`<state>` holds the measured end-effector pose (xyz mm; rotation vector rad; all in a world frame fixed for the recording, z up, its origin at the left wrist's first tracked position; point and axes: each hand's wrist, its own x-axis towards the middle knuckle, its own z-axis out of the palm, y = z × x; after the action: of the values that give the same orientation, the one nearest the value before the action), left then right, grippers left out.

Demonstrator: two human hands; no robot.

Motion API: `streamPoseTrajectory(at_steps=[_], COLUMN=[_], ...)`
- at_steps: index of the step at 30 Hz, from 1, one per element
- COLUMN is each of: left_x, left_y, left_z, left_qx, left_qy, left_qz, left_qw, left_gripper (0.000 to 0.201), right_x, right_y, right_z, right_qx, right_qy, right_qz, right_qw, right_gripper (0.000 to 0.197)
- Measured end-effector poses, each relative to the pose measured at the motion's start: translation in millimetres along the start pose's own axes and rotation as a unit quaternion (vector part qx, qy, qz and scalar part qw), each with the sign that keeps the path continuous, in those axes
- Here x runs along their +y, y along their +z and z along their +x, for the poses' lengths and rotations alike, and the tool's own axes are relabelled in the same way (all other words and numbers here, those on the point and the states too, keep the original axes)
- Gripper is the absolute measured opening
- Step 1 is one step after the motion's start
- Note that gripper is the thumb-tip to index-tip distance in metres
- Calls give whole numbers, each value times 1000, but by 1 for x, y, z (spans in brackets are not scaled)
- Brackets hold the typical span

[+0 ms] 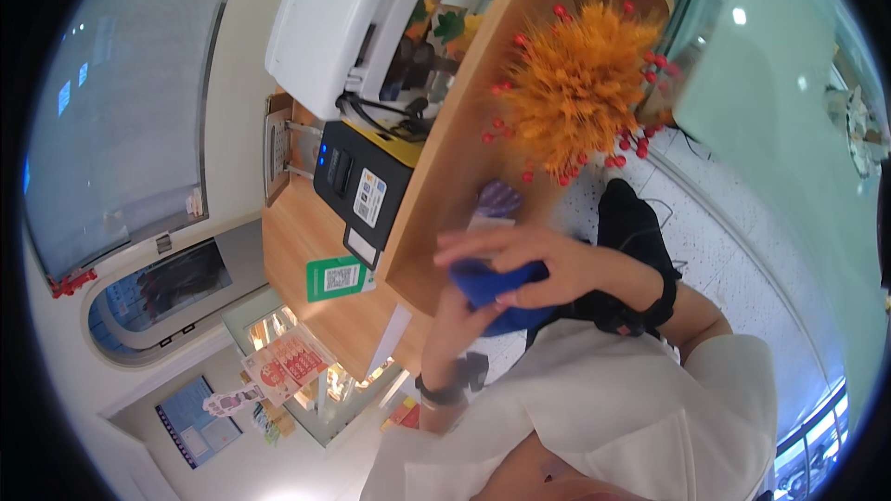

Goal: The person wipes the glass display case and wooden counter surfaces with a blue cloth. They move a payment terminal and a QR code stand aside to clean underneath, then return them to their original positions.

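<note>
A crumpled blue cloth (482, 287) is between my two hands in front of my chest. My left hand (451, 323), blurred by motion, is closed on the cloth from the left, with its thumb lying along it. My right hand (557, 264) comes in from the right and pinches the cloth; its thumb presses on it while some fingers stretch out over the top toward the counter's raised edge. Part of the cloth is hidden behind the fingers.
Just beyond my hands runs a wooden counter ledge (436, 213), bearing orange dried flowers (580, 83) with red berries and a small purple striped object (499, 198). A black boxy device (357, 181), a green code card (336, 278) and a white machine (339, 19) stand left.
</note>
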<state>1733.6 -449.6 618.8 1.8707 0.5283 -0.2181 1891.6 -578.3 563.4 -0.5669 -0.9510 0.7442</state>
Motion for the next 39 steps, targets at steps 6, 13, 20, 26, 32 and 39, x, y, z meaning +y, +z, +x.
streamPoseTrajectory(at_steps=[6, 13, 20, 26, 32, 39], left_x=[-10, -43, -77, -57, -46, -60], left_y=[-16, -15, -16, -14, -17, -11], left_z=[9, -1, -21, -17, -16, -19], left_qx=[94, 195, 151, 189, 203, 254], left_qy=[110, 208, 149, 138, 159, 211], left_qz=[223, 353, 406, 366, 343, 315], left_qw=[964, 891, 889, 901, 903, 890], left_gripper=[22, 12, 23, 23, 25, 21], right_x=[3, 31, 52, 55, 48, 48], right_y=[-19, -38, -56, -74, -83, -79], right_z=[-5, -23, -43, -48, -37, -46], right_qx=[-23, 1, -52, -98, -98, -135], right_qy=[318, 326, 375, 399, 364, 349], right_qz=[172, 155, 194, -28, -37, -87], right_qw=[932, 933, 905, 911, 925, 923], right_gripper=[20, 37, 41, 41, 41, 40])
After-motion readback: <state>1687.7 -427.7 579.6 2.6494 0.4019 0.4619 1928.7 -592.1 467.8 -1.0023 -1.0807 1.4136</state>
